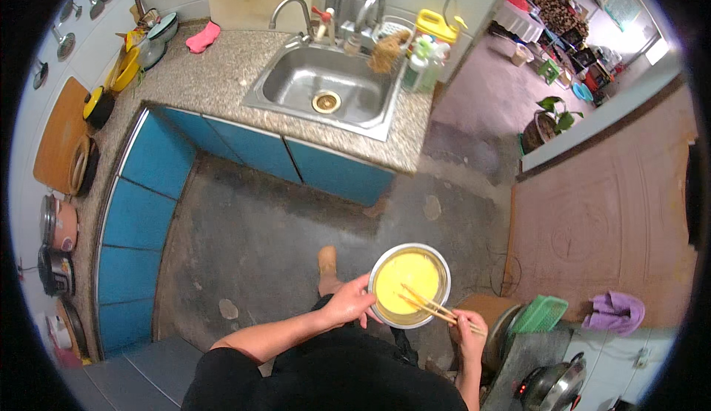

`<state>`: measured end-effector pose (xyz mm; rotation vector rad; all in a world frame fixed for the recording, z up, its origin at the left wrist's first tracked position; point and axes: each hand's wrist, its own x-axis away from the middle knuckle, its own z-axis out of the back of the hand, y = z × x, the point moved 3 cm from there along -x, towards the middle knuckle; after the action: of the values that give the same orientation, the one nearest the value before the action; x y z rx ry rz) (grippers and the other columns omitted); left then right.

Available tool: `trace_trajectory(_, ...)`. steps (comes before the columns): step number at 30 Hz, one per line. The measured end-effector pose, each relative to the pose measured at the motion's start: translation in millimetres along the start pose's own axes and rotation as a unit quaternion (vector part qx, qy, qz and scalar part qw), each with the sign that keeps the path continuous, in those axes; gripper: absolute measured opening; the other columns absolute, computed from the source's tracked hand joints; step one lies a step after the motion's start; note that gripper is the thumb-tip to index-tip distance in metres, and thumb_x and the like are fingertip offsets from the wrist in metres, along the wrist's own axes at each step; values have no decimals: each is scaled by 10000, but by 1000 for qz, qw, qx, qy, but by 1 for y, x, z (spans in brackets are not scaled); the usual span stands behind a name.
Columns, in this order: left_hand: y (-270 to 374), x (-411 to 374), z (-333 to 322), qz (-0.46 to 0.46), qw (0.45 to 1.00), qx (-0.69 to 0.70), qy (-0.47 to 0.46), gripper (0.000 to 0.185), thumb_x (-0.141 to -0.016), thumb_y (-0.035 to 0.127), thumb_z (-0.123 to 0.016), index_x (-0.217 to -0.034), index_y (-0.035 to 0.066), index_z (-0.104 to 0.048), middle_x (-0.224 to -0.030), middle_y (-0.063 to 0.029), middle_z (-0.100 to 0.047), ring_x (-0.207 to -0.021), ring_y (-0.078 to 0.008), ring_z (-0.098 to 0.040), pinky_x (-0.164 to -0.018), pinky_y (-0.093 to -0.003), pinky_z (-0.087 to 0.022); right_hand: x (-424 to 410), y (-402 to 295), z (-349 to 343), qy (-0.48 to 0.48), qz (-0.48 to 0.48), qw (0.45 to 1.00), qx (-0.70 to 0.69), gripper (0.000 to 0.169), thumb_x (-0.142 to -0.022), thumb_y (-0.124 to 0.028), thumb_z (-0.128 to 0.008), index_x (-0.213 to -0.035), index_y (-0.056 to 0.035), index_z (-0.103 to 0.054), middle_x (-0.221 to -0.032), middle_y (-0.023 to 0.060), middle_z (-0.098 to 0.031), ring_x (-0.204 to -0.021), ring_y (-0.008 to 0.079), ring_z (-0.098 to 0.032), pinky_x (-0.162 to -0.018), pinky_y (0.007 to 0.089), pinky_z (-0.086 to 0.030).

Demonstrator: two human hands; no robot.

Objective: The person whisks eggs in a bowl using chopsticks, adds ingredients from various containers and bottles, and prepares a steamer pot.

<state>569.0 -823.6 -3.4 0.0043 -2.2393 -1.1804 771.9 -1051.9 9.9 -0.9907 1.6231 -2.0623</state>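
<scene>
A round metal bowl [445, 269] is held out in front of my body, above the floor. My left hand [351, 301] grips its left rim, thumb on top and fingers beneath. Inside lies a yellow liquid [411, 277] that looks like beaten egg, with a few bubbles on its surface. A pair of wooden chopsticks [441, 312] slants over the bowl's lower right rim, their tips dipping into the liquid. My right hand [470, 333] pinches the chopsticks near their back ends, just right of the bowl.
Ahead, a stainless steel sink [328, 86] is set in a granite counter [222, 78] above blue cabinets [339, 169]. At lower right stand a pot with a lid [552, 383], a green plastic basket [539, 314] and a purple cloth [615, 314]. A doorway opens at upper right, near a potted plant [547, 125].
</scene>
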Motion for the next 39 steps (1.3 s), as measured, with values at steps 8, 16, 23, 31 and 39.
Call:
trace_trajectory(8,55,-59,100,39,998,-10,-38,592,-964,85,-480,-1499,42,-229,-1049,-167,-664,-684,-197,-712,-411,-251,-527,-63,-8,-70,66,-57,996,-5,225,-946,-146,-605,-1005,66,-652,-859,150,-699,-728,180,-657,-698,283,-528)
trace_trajectory(16,74,-83,112,75,994,-58,-57,633,-910,41,-472,-1500,59,-243,-1048,-182,-662,-703,-223,-718,-456,-291,-552,-76,-36,-85,109,-60,992,-23,220,-938,-159,-625,-995,51,-658,-840,112,-688,-713,163,-647,-702,285,-513)
trace_trajectory(23,68,-83,58,84,987,-123,-63,431,-946,54,-442,-1364,-1,-353,-994,-177,-676,-711,-222,-719,-420,-255,-538,-37,-42,-48,156,11,987,28,199,-959,-102,-581,-1057,57,-652,-954,116,-684,-795,172,-673,-752,283,-538)
trace_trajectory(31,11,-48,-68,118,984,-67,-112,492,-901,-10,-428,-1379,-33,-316,-992,-242,-663,-700,-300,-722,-379,-251,-513,87,10,26,220,67,971,-69,200,-963,-82,-574,-1092,56,-638,-1000,143,-693,-861,195,-691,-794,300,-555)
trace_trajectory(39,-100,-15,-206,173,957,-127,-194,404,-892,-8,-400,-1294,-47,-379,-996,-252,-661,-743,-335,-721,-362,-245,-493,253,60,109,333,107,932,-98,199,-963,-73,-569,-1108,51,-627,-992,140,-693,-886,188,-687,-802,302,-558)
